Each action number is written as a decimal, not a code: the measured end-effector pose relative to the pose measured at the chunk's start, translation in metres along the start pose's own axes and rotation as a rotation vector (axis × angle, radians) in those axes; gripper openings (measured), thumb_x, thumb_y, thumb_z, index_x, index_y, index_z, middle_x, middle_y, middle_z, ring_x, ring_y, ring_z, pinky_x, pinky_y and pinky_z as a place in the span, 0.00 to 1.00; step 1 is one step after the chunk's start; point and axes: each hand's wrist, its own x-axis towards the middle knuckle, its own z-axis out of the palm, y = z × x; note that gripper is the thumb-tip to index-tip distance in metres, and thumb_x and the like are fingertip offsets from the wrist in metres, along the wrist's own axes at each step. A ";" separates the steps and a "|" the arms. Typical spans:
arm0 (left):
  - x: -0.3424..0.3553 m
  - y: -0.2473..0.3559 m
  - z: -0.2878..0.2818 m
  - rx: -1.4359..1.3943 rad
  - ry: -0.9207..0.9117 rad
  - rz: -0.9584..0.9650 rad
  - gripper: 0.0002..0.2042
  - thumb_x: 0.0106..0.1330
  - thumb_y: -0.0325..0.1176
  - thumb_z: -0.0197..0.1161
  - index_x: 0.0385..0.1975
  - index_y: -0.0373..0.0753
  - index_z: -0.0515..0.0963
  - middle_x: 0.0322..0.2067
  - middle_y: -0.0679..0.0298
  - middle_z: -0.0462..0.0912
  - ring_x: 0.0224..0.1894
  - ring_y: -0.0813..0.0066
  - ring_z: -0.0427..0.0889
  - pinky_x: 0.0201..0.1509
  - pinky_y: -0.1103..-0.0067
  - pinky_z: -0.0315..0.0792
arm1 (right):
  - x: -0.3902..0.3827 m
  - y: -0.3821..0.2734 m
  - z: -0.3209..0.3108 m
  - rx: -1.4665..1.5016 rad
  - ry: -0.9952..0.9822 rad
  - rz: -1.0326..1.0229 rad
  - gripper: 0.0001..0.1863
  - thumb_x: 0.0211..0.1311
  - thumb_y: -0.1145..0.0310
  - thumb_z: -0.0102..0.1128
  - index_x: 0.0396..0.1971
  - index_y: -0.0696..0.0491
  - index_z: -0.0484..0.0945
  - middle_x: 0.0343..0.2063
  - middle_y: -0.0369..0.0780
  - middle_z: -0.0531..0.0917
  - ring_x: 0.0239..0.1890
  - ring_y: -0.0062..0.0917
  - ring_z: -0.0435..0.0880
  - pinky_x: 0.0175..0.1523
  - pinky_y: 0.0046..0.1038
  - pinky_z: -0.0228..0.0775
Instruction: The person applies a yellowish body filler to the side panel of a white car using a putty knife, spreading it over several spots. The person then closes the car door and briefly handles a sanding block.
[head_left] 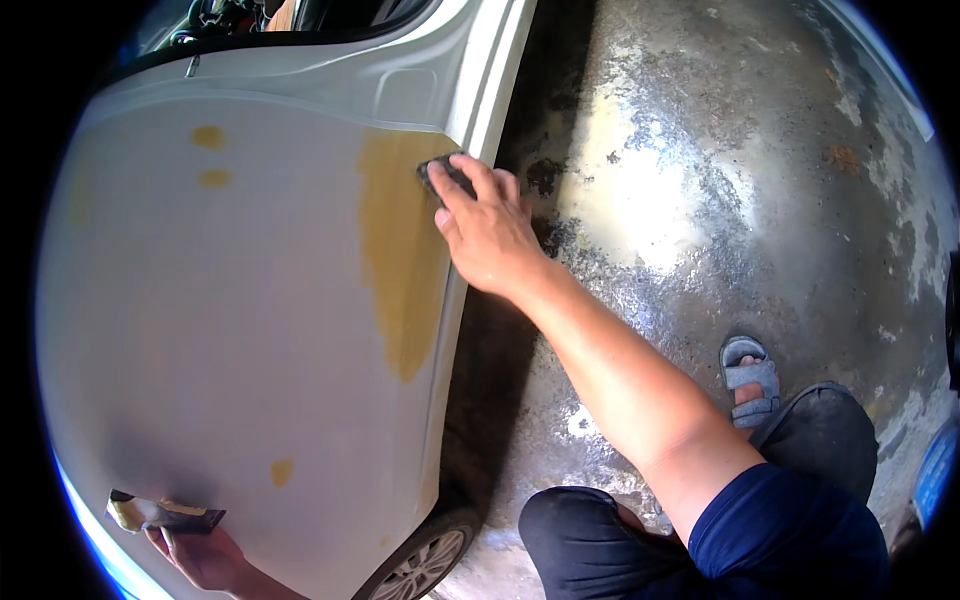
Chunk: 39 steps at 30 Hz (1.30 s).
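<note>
My right hand (488,225) is pressed over a dark grey sanding pad (447,178), fingers laid across it. The pad rests on the grey-white car door (250,300), at the right edge of a long tan filler patch (400,240) tapering toward the lower end. At the lower left, my left hand (205,558) has its fingers on a dark flat piece (185,518) with pale tan smears. The pictures do not show clearly whether this piece is loose or part of the door. Smaller tan filler spots (208,138) dot the door.
A wheel (425,565) shows below the door. At the top is a dark-edged window opening (310,20). The stained concrete floor (680,130) lies right of the car, with a shadowed strip along its side. My knees and a grey sandal (750,380) are at the lower right.
</note>
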 end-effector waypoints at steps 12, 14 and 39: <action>-0.003 -0.007 -0.027 0.072 0.152 0.017 0.23 0.66 0.36 0.51 0.61 0.36 0.63 0.60 0.48 0.63 0.63 0.51 0.62 0.68 0.57 0.55 | -0.030 0.006 -0.006 -0.024 0.061 0.002 0.24 0.64 0.63 0.52 0.61 0.47 0.68 0.60 0.39 0.64 0.60 0.41 0.62 0.61 0.48 0.59; 0.000 -0.010 -0.025 0.081 0.182 0.051 0.23 0.66 0.36 0.51 0.60 0.35 0.62 0.60 0.47 0.63 0.63 0.51 0.62 0.68 0.57 0.54 | -0.002 0.022 -0.009 -0.016 0.085 0.040 0.24 0.64 0.62 0.51 0.60 0.46 0.68 0.61 0.38 0.64 0.60 0.41 0.62 0.60 0.49 0.60; 0.000 -0.008 -0.021 0.116 0.201 0.053 0.23 0.65 0.35 0.53 0.60 0.35 0.64 0.60 0.45 0.63 0.63 0.48 0.62 0.69 0.54 0.55 | 0.010 0.005 -0.010 -0.053 -0.023 0.015 0.24 0.62 0.64 0.53 0.60 0.46 0.69 0.58 0.39 0.63 0.56 0.42 0.64 0.58 0.48 0.62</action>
